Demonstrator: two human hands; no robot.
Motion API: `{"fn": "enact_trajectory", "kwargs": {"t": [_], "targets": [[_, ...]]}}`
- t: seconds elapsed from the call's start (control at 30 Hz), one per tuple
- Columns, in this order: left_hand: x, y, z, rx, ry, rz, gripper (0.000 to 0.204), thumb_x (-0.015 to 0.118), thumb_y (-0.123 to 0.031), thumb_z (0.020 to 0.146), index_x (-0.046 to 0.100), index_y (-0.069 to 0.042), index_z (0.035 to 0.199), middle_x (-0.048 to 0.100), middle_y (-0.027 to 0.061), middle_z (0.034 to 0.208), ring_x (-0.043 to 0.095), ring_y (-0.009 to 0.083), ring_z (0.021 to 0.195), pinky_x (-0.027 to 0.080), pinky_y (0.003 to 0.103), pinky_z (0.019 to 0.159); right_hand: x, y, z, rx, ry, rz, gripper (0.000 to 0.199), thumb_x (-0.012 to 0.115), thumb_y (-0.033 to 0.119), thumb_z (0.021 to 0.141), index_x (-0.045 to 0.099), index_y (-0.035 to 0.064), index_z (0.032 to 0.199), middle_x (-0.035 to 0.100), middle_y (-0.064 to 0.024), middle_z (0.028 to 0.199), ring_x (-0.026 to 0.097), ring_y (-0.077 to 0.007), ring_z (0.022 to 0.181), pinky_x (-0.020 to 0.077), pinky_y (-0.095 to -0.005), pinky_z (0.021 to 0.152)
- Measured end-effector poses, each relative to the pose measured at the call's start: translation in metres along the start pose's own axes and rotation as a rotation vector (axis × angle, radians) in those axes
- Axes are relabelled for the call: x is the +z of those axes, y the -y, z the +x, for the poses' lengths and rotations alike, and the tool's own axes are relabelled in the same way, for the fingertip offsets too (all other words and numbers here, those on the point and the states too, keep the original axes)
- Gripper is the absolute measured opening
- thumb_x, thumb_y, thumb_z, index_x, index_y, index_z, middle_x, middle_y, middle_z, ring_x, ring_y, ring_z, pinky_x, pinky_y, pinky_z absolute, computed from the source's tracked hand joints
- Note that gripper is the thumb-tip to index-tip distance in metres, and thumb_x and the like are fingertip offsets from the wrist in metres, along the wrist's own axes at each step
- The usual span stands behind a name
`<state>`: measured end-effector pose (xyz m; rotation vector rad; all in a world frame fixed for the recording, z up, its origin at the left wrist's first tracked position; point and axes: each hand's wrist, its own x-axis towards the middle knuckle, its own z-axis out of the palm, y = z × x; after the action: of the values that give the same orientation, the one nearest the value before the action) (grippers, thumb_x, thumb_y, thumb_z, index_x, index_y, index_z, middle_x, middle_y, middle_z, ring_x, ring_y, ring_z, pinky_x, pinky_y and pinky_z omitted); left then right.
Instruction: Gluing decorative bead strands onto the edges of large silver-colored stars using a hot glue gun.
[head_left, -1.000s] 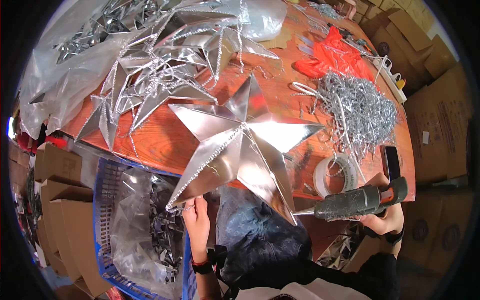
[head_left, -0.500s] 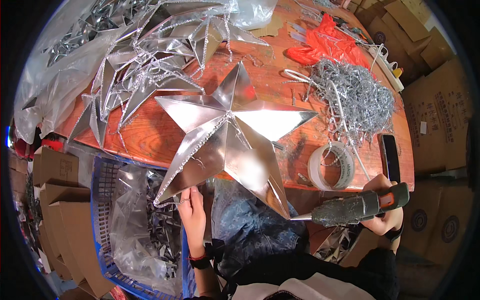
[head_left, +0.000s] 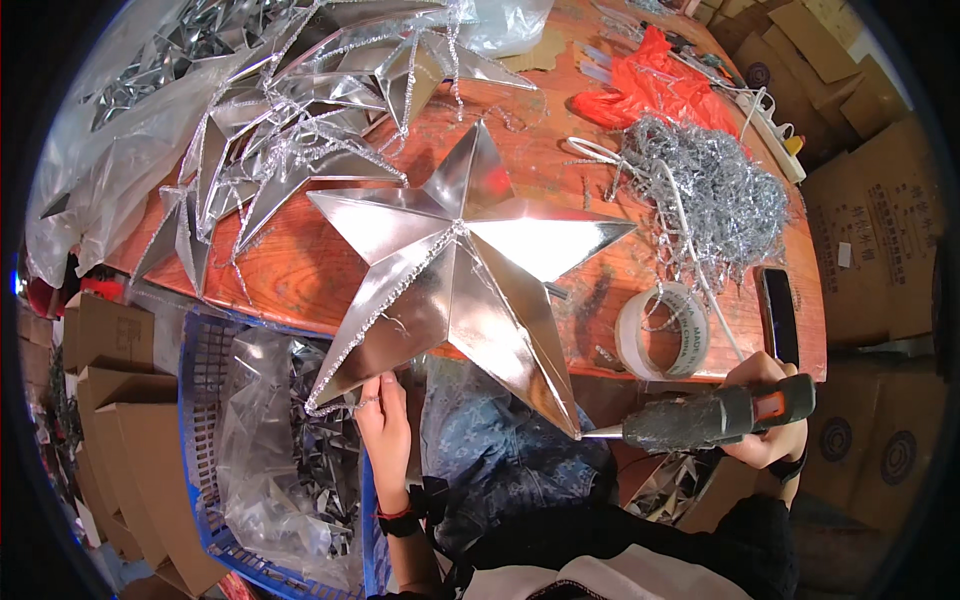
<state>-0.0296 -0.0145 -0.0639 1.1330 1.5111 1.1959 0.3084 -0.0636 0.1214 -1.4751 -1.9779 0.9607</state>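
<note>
A large silver five-pointed star point(head_left: 410, 290) lies partly on the table, two of its points reaching out over my lap. Silver tinsel cord point(head_left: 372, 312) runs along the ridge of its lower left arm. Beneath that arm's tip, my left hand point(head_left: 384, 420) is closed on the tinsel cord, fingertips at the star's edge. My right hand point(head_left: 768, 440) grips a dark green glue gun point(head_left: 680, 420) by its handle. The gun's metal nozzle meets the tip of the star's lower right arm. A thin bead, perhaps glue, shows along that arm.
Tinsel-trimmed stars point(head_left: 290, 130) pile up at the far left. On the right are a tangled tinsel heap point(head_left: 710, 195), a red plastic bag point(head_left: 650, 80), a tape roll point(head_left: 630, 335) and a phone point(head_left: 780, 315). A blue basket point(head_left: 200, 430) stands below the table's left edge.
The bright white patch on the star's lower right arm is gone. Both hands, the star and the glue gun stay almost where they were.
</note>
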Motion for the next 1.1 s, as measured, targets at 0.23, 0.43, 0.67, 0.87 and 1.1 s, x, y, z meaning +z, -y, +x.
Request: {"fn": "enact_trajectory", "kwargs": {"t": [0.23,0.43,0.67,0.87,1.1], "targets": [[0.002,0.003,0.001,0.023,0.027,-0.033,0.025,0.037,-0.018,0.098,0.056,-0.003,0.094,0.027,-0.0080,0.053,0.024,-0.0006,0.045,0.017,0.019,0.041,0.003,0.007,0.005,0.213,-0.258,0.217,0.035,0.073,0.006,0.067,0.058,-0.0055,0.096,0.063,-0.0089,0.087,0.061,-0.0135,0.080,0.0478,-0.0247,0.069],[0.002,0.006,0.001,0.042,0.017,-0.063,0.024,0.037,-0.018,0.097,0.056,-0.004,0.094,0.029,-0.0080,0.053,0.025,-0.0009,0.045,0.017,0.018,0.041,-0.004,-0.001,0.027,0.343,-0.230,0.002,0.032,0.074,0.015,0.072,0.060,-0.0038,0.093,0.062,-0.0111,0.087,0.058,-0.0143,0.074,0.0449,-0.0272,0.069],[-0.002,0.005,0.002,0.025,0.048,-0.055,0.024,0.037,-0.018,0.097,0.056,-0.004,0.094,0.030,-0.0075,0.053,0.026,-0.0008,0.044,0.018,0.018,0.040,-0.002,-0.023,0.027,0.297,-0.226,-0.372,0.029,0.071,0.019,0.077,0.059,-0.0040,0.090,0.061,-0.0160,0.090,0.060,-0.0220,0.080,0.0467,-0.0293,0.071],[0.004,0.003,0.001,0.026,0.048,-0.074,0.023,0.039,-0.015,0.097,0.057,-0.003,0.093,0.030,-0.0069,0.054,0.026,0.0000,0.046,0.018,0.019,0.041,-0.015,-0.027,0.025,0.285,-0.491,-0.346,0.015,0.059,0.008,0.084,0.056,-0.0048,0.091,0.058,-0.0093,0.078,0.054,-0.0129,0.068,0.0450,-0.0255,0.062],[0.006,0.000,0.001,0.036,0.045,-0.090,0.022,0.040,-0.013,0.097,0.058,0.000,0.092,0.029,-0.0077,0.056,0.024,0.0001,0.047,0.017,0.020,0.042,-0.087,-0.058,0.099,0.097,-0.158,-0.462,0.017,0.060,0.015,0.084,0.057,0.0005,0.092,0.061,-0.0091,0.080,0.058,-0.0160,0.073,0.0459,-0.0294,0.066]]}}
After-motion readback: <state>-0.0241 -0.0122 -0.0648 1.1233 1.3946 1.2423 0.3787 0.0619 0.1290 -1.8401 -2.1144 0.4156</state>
